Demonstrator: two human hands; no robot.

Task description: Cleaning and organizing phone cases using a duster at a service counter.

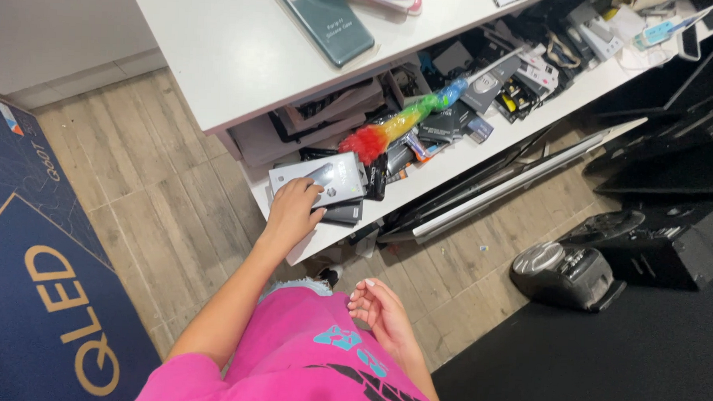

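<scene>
My left hand (292, 210) is stretched out toward 12 o'clock, onto the lower shelf (487, 146) under the white counter (227, 50). Its fingers are curled over the near edge of a flat grey box (325, 179), thumb at the side, touching it; I cannot tell whether they grip it firmly. The box lies on a dark box (344, 214) at the shelf's front corner. Just past it, at 1 o'clock, lies a rainbow duster (404, 121) among small packages. My right hand (380, 310) hangs near my waist at 3 o'clock of my pink shirt (301, 366), fingers loosely bent, palm up, holding nothing. A green phone case (324, 21) sits on the counter at 12 o'clock, and a big blue carton (24, 290) stands at 9 o'clock
</scene>
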